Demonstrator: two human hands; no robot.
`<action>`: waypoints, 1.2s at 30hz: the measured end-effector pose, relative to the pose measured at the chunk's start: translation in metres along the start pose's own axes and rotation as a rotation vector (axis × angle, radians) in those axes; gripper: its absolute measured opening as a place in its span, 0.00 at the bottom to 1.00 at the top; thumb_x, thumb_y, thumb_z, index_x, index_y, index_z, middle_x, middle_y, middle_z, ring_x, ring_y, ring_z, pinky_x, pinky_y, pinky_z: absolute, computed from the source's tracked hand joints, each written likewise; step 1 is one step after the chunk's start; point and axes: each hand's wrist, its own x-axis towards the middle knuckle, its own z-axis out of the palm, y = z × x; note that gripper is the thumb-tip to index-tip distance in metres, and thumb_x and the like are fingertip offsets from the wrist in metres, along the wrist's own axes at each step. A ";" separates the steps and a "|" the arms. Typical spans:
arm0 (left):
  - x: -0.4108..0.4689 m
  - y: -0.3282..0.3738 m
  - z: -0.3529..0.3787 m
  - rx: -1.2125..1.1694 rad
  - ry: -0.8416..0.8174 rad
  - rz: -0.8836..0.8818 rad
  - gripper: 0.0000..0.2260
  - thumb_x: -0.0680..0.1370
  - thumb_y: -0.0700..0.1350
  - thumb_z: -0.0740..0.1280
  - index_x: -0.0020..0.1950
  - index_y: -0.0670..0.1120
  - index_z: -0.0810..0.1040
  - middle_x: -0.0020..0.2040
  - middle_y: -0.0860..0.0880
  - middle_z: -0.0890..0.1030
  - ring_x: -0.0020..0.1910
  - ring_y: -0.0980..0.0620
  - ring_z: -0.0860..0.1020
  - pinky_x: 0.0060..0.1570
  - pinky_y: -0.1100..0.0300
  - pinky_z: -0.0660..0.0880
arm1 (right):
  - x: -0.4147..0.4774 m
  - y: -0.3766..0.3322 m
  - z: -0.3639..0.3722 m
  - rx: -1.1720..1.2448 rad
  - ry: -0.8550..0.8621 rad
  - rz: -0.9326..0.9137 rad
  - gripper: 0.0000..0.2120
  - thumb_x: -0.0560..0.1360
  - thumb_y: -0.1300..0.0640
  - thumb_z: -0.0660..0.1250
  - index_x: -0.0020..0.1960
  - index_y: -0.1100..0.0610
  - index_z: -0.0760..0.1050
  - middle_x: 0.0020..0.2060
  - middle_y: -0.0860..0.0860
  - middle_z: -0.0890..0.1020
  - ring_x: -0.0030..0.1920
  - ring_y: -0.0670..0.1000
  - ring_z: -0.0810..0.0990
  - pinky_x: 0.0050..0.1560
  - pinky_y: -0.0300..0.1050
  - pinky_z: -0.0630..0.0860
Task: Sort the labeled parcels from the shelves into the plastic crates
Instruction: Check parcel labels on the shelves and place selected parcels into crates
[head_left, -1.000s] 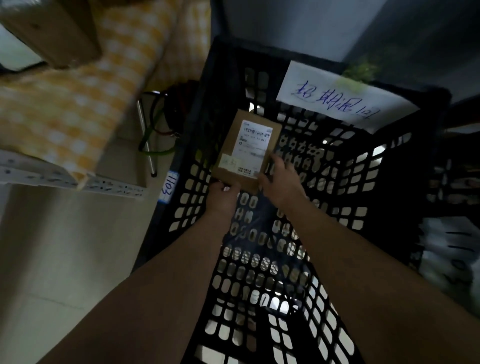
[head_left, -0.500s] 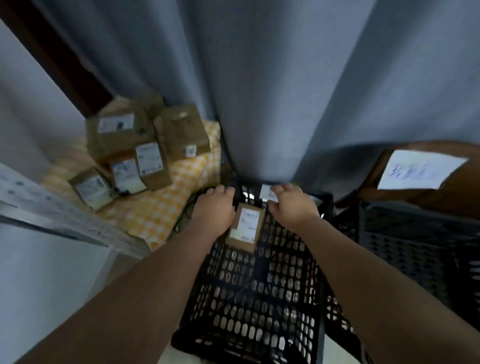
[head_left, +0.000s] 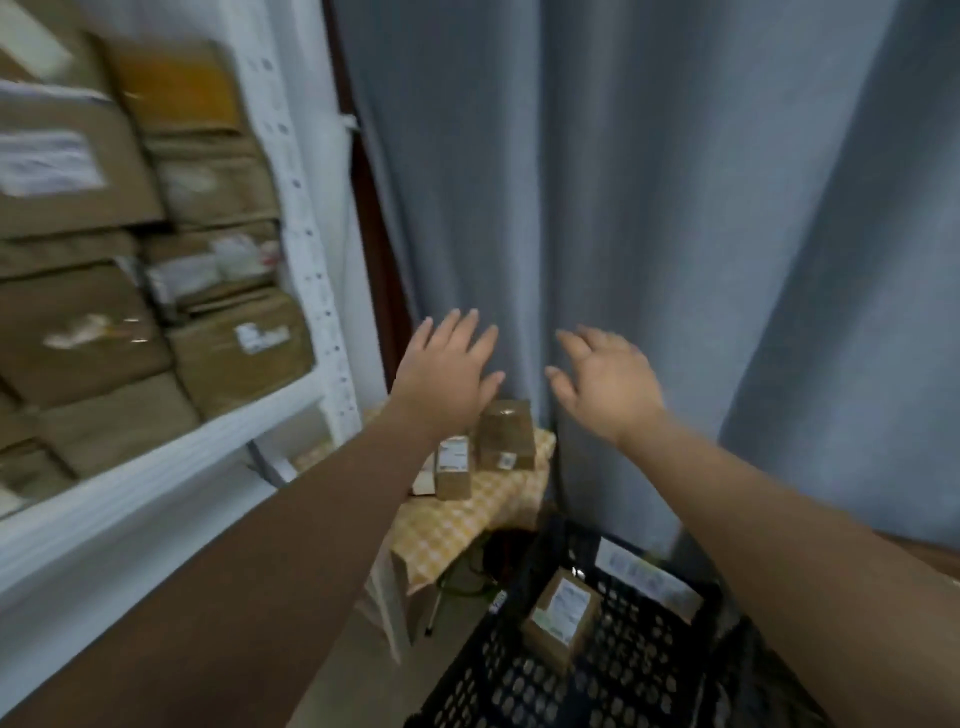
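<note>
Left hand (head_left: 449, 371) and right hand (head_left: 608, 382): both empty, fingers spread, mid-frame. One labelled parcel (head_left: 563, 618) lies in the black crate (head_left: 649, 691), lower right, well below the right hand. A brown box (head_left: 506, 434) stands on the table (head_left: 457, 525), just below the left hand in frame. Judged light, stiff cardboard: grip opposite side faces.

L hand (head_left: 447, 371), R hand (head_left: 608, 382), both raised, fingers spread
</note>
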 end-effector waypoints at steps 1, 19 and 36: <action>-0.012 -0.005 -0.018 0.030 0.023 -0.040 0.26 0.81 0.57 0.55 0.77 0.49 0.60 0.77 0.44 0.59 0.77 0.45 0.56 0.73 0.48 0.50 | 0.001 -0.011 -0.015 0.020 0.041 -0.038 0.27 0.79 0.44 0.55 0.73 0.56 0.66 0.70 0.59 0.70 0.70 0.60 0.67 0.70 0.53 0.61; -0.407 -0.187 -0.300 0.490 0.014 -0.683 0.26 0.82 0.60 0.48 0.79 0.54 0.50 0.79 0.48 0.50 0.78 0.47 0.48 0.74 0.49 0.44 | -0.106 -0.404 -0.172 0.295 0.148 -0.714 0.26 0.81 0.43 0.51 0.76 0.51 0.59 0.75 0.52 0.63 0.75 0.53 0.58 0.74 0.48 0.50; -0.826 -0.299 -0.457 0.656 0.052 -1.178 0.28 0.81 0.60 0.53 0.78 0.52 0.54 0.78 0.47 0.57 0.77 0.45 0.55 0.74 0.49 0.52 | -0.357 -0.817 -0.229 0.791 0.012 -1.121 0.25 0.81 0.46 0.55 0.75 0.53 0.61 0.73 0.49 0.66 0.73 0.49 0.62 0.71 0.47 0.60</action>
